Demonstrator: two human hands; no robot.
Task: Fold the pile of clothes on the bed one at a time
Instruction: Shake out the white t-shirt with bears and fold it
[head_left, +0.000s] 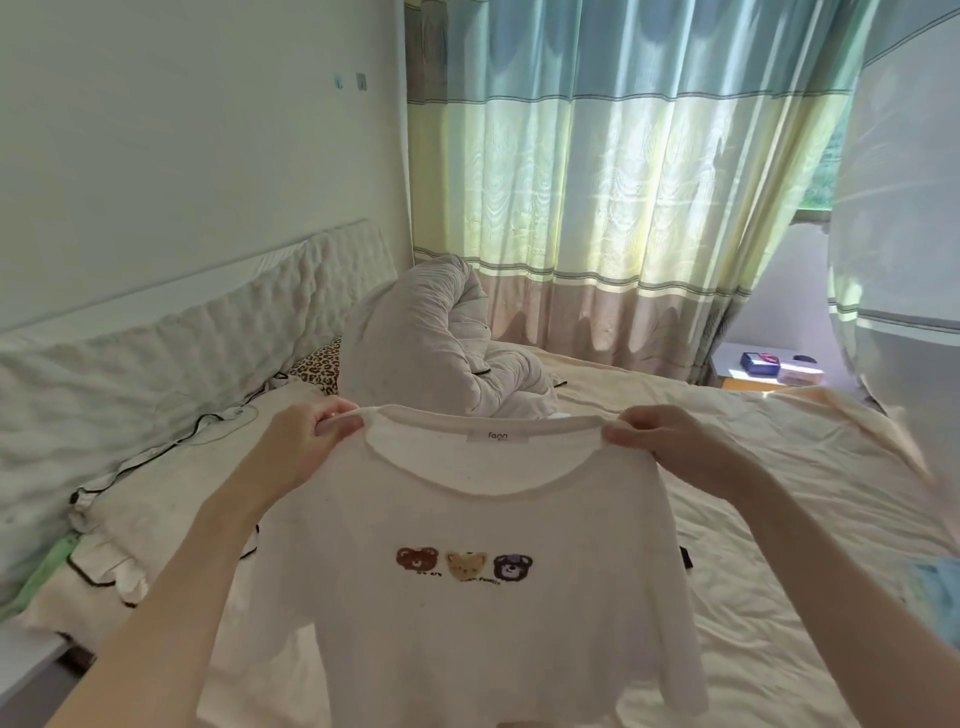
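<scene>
shirt (467, 613) hangs below both hands, above bed (753, 571) | left hand (301, 441) fingers pinch left shoulder | right hand (670, 441) fingers pinch right shoulder

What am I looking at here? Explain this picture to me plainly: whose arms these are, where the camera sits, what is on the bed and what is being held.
There is no machine. A person wears one wide-angle camera on the head, so you see their own two bare arms reaching forward.

The left hand and the right hand each pinch a shoulder of a white T-shirt, holding it up spread out, its three-bear print facing the camera.

Below is the bed with a cream sheet. A rolled grey duvet lies near the padded headboard, beside a leopard-print pillow. Striped curtains hang behind, and a small bedside table stands at right.
</scene>
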